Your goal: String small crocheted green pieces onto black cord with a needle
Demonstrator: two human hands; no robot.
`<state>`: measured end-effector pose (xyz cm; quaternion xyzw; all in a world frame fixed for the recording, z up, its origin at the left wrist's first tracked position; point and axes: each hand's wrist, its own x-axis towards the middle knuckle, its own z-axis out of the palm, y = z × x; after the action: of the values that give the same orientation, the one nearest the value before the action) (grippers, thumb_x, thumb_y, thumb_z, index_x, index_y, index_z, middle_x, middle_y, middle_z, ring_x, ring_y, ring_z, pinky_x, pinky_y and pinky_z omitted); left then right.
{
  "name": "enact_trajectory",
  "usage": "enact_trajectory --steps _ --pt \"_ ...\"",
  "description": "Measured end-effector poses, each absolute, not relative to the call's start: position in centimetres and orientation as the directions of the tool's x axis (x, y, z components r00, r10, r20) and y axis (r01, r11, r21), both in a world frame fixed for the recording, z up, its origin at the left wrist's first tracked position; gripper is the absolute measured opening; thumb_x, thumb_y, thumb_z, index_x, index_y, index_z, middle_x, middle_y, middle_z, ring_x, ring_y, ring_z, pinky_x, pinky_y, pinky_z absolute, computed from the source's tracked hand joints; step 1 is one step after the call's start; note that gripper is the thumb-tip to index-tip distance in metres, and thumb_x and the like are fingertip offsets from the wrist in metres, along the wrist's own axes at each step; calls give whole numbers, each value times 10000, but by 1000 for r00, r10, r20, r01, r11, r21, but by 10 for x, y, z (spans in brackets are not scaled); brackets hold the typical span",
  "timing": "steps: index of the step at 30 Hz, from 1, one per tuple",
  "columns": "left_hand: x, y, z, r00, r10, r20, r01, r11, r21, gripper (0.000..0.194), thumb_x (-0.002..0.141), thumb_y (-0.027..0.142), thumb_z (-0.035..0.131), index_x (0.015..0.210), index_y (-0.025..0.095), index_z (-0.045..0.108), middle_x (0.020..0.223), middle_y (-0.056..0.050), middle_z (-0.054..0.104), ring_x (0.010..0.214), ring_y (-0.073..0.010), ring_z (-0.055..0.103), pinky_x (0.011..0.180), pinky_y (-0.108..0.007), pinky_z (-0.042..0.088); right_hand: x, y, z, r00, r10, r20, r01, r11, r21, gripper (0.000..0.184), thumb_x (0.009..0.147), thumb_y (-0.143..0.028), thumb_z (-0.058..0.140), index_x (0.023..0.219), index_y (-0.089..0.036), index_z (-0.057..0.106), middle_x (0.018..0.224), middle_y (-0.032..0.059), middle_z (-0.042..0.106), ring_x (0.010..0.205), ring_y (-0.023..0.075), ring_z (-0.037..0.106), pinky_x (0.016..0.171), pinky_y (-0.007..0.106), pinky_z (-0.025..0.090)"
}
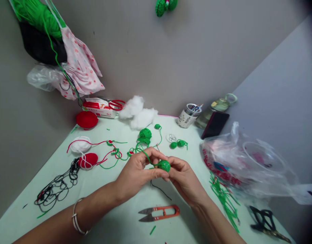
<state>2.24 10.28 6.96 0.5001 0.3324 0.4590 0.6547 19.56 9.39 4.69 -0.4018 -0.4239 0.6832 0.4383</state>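
A: Where's the piece, what are the fingers doing?

B: From my remote end: green crocheted ball point(164, 165) held above the table point(115, 223), between both hands. Left hand point(138, 171) pinches it, thumb underneath, with a green strand point(147, 155) over the index finger; right hand point(182, 173) grips its right side with the fingertips

A: What could go wrong?

B: I'd watch the strand: it seems to run to the green yarn ball point(145, 133), so a tug could catch the loose tails nearby and distort stitches. The snips point(164, 212) lie blades apart, near the hands on the wearer's side; slack yarn dropping there could get nicked

A: Counts?

B: One ball in hand, one green yarn ball, three small green balls point(180, 143), three red-centred green pieces point(115, 151), two red yarn bundles point(86, 119), one white yarn ball point(78, 145), two stuffing clumps point(132, 107), one snips, one red-handled scissors point(117, 105); strands I can't count
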Motion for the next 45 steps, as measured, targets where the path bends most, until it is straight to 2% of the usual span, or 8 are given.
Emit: enact_trajectory --steps 7,12,19,25,28,31,38,45 --pt "23 103 70 358 934 11 -201 66 977 190 679 152 797 841 236 745 776 33 496 773 -144 501 785 -298 411 199 96 51 -331 933 -143 -180 -211 -961 195 796 -375 793 889 -207 759 1005 49 735 815 150 626 790 285 488" --pt "22 103 71 341 940 10 -162 49 986 183 678 149 795 838 225 750 765 33 499 764 -142 502 773 -291 412 203 97 50 -349 925 -147 -133 -205 -970 171 818 -369 775 874 -208 760 1008 38 722 783 133 584 770 269 463" --pt "24 103 68 425 905 -22 -333 179 926 153 724 212 792 843 212 696 760 55 438 663 -111 574 696 -281 483 209 100 43 -394 908 -139 -186 -227 -956 164 772 -349 808 789 -191 771 751 6 621 657 110 471 653 249 401" --pt "18 106 65 423 906 -2 -283 135 950 235 757 257 803 973 242 711 758 55 441 694 -92 474 682 -231 431 210 103 40 -443 890 -110 -240 -236 -942 166 790 -332 798 894 -203 818 802 18 602 651 83 449 639 226 385" --pt "16 106 67 457 889 28 -242 94 966 257 782 250 778 1035 280 739 803 39 476 762 -111 476 760 -256 426 212 103 38 -447 886 -127 -279 -273 -921 186 782 -342 807 922 -219 816 858 28 643 655 84 457 661 232 407" --pt "16 105 69 487 872 48 -209 63 976 260 759 229 788 1011 284 756 879 19 529 870 -142 499 849 -288 416 212 103 36 -441 885 -152 -307 -308 -901 178 773 -334 815 918 -230 810 940 40 678 674 96 478 695 254 436" --pt "21 103 68 370 929 -14 -236 108 966 201 710 202 811 864 211 682 745 56 467 700 -92 479 661 -221 410 199 98 33 -475 849 -230 -382 -435 -815 192 712 -267 856 859 -170 780 847 16 649 614 57 467 609 197 407" --pt "22 103 66 376 926 -15 -220 105 970 207 714 168 795 860 196 651 749 66 465 674 -76 527 635 -208 443 193 95 36 -434 875 -216 -433 -412 -801 175 718 -225 848 837 -170 732 879 19 662 596 51 511 580 177 410"
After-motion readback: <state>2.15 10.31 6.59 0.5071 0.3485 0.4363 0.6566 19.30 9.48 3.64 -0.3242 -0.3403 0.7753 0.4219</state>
